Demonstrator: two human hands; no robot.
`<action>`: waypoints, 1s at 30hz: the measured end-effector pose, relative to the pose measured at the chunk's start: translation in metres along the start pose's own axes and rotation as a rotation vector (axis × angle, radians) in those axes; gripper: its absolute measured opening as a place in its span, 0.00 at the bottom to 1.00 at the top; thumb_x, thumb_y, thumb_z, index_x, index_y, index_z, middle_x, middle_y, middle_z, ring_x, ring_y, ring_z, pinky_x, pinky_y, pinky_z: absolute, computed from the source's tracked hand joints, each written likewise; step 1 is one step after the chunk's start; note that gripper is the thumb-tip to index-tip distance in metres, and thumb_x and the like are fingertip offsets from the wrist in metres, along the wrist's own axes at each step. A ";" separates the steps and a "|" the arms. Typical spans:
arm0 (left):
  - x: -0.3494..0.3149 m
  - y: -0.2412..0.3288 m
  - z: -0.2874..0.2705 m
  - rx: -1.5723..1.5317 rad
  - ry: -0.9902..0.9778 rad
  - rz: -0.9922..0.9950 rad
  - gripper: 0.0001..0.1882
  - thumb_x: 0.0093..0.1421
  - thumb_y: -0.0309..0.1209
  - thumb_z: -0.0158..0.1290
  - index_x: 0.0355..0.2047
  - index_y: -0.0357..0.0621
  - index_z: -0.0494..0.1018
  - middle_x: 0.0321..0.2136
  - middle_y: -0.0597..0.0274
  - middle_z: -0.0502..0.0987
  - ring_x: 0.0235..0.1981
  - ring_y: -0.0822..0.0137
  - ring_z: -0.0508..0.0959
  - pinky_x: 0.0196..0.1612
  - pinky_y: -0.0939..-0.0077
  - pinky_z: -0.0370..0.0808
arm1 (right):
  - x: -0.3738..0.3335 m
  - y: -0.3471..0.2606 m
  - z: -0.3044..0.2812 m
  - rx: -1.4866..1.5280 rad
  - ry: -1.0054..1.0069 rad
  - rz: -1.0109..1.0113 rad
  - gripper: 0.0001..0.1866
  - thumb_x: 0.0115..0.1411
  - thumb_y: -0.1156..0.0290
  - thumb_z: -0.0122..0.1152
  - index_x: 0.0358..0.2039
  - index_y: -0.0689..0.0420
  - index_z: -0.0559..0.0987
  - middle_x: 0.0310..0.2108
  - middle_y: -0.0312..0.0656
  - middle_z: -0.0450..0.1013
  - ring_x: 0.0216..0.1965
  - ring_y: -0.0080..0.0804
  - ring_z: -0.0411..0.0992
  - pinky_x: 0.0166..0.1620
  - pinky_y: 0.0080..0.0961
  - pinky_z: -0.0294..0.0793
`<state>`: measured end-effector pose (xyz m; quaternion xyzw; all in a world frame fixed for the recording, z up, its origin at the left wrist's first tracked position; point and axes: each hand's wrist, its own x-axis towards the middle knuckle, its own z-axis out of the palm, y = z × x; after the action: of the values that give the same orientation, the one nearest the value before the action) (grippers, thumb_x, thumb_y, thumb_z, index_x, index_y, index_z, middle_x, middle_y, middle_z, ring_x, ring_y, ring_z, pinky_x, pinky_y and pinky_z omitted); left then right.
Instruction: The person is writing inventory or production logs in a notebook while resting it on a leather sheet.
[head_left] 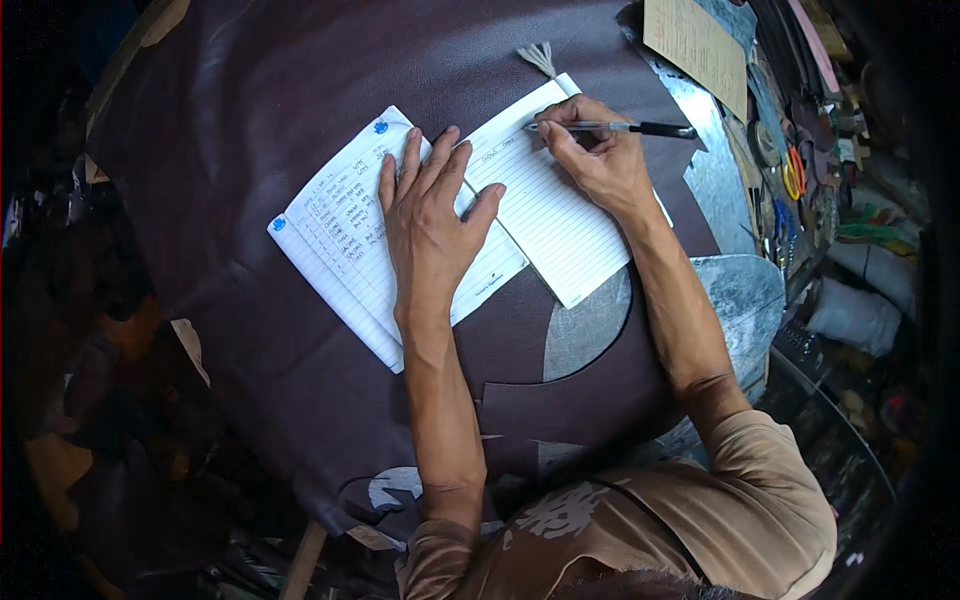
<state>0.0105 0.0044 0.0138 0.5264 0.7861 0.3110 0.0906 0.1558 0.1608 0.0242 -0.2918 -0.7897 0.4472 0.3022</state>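
An open notebook (337, 278) with handwritten lines on its left page lies tilted on dark brown leather. Across its middle my left hand (432, 205) rests flat, fingers spread, holding nothing. A narrower lined pad (565, 235) lies to the right, with a little writing near its top. My right hand (597, 155) pinches a pen (660, 129) with a clear barrel and black cap end. The pen's tip is at the pad's upper part, and the side of the hand rests on the paper. A grey tassel (537, 58) sticks out beyond the pad's top edge.
The large leather sheet (270, 90) covers most of the table, with cut-out gaps near me. A brown card (697, 52) lies at the far right. Beside it are orange-handled scissors (793, 175), assorted tools and a white roll (853, 317).
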 end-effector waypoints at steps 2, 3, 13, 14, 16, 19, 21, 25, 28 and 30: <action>0.000 -0.001 -0.001 0.009 -0.013 0.001 0.28 0.56 0.45 0.64 0.53 0.41 0.79 0.60 0.59 0.75 0.69 0.51 0.61 0.73 0.48 0.48 | 0.000 -0.004 0.000 -0.033 -0.027 -0.018 0.10 0.61 0.68 0.63 0.33 0.64 0.82 0.24 0.37 0.78 0.22 0.18 0.68 0.25 0.20 0.68; 0.000 -0.002 -0.002 0.011 -0.017 -0.008 0.28 0.56 0.45 0.64 0.53 0.41 0.79 0.61 0.60 0.75 0.70 0.51 0.61 0.73 0.48 0.47 | 0.001 -0.007 0.001 -0.073 -0.067 -0.041 0.10 0.61 0.69 0.63 0.33 0.64 0.83 0.22 0.37 0.77 0.20 0.19 0.67 0.24 0.20 0.67; -0.002 -0.007 -0.001 0.022 -0.025 -0.006 0.28 0.56 0.46 0.64 0.53 0.42 0.79 0.61 0.61 0.74 0.70 0.51 0.61 0.73 0.48 0.47 | 0.001 -0.008 0.005 -0.117 -0.084 -0.101 0.10 0.60 0.69 0.63 0.33 0.63 0.83 0.20 0.38 0.76 0.18 0.19 0.66 0.22 0.19 0.65; -0.002 -0.007 -0.001 0.016 -0.023 -0.004 0.28 0.56 0.46 0.63 0.53 0.42 0.79 0.61 0.61 0.74 0.70 0.51 0.60 0.73 0.48 0.47 | 0.001 -0.006 0.004 -0.102 -0.082 -0.102 0.10 0.61 0.69 0.63 0.33 0.63 0.83 0.20 0.38 0.76 0.18 0.19 0.66 0.21 0.20 0.65; -0.001 -0.006 0.001 0.008 -0.023 -0.004 0.28 0.56 0.46 0.63 0.53 0.42 0.79 0.61 0.61 0.74 0.70 0.51 0.60 0.73 0.48 0.46 | 0.001 -0.004 0.003 -0.088 -0.081 -0.101 0.10 0.61 0.68 0.63 0.33 0.63 0.83 0.20 0.37 0.75 0.18 0.20 0.66 0.21 0.20 0.65; -0.003 -0.007 -0.001 0.018 -0.024 -0.013 0.28 0.57 0.46 0.63 0.53 0.42 0.79 0.61 0.61 0.74 0.70 0.52 0.60 0.73 0.47 0.46 | 0.000 -0.002 0.007 -0.094 -0.097 -0.075 0.10 0.61 0.68 0.63 0.33 0.62 0.83 0.20 0.37 0.74 0.18 0.20 0.66 0.21 0.20 0.64; -0.002 -0.007 0.000 0.014 -0.018 -0.004 0.28 0.57 0.47 0.62 0.53 0.42 0.79 0.61 0.61 0.74 0.70 0.52 0.60 0.73 0.47 0.46 | 0.001 -0.001 0.007 -0.084 -0.087 -0.073 0.10 0.62 0.68 0.63 0.33 0.62 0.83 0.19 0.37 0.74 0.17 0.20 0.66 0.20 0.20 0.63; -0.002 -0.007 0.001 0.013 -0.017 -0.002 0.28 0.57 0.47 0.62 0.53 0.42 0.79 0.62 0.61 0.73 0.70 0.53 0.60 0.73 0.48 0.46 | 0.001 -0.003 0.005 -0.114 -0.110 -0.038 0.09 0.63 0.68 0.62 0.32 0.62 0.82 0.19 0.37 0.74 0.17 0.19 0.66 0.20 0.20 0.63; -0.003 -0.007 0.002 0.019 -0.010 0.010 0.28 0.57 0.47 0.62 0.53 0.42 0.79 0.62 0.61 0.73 0.70 0.53 0.60 0.73 0.48 0.46 | 0.000 -0.001 0.005 -0.095 -0.084 -0.085 0.10 0.63 0.67 0.62 0.32 0.61 0.83 0.19 0.36 0.75 0.17 0.20 0.66 0.20 0.20 0.63; -0.003 -0.007 0.001 0.010 -0.011 0.000 0.29 0.57 0.47 0.63 0.53 0.42 0.79 0.62 0.61 0.73 0.70 0.53 0.60 0.73 0.48 0.46 | 0.000 -0.002 0.004 -0.144 -0.090 -0.093 0.10 0.63 0.67 0.62 0.33 0.60 0.83 0.20 0.37 0.75 0.17 0.20 0.66 0.19 0.20 0.62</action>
<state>0.0070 0.0005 0.0082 0.5287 0.7872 0.3039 0.0924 0.1526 0.1581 0.0242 -0.2555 -0.8453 0.3873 0.2648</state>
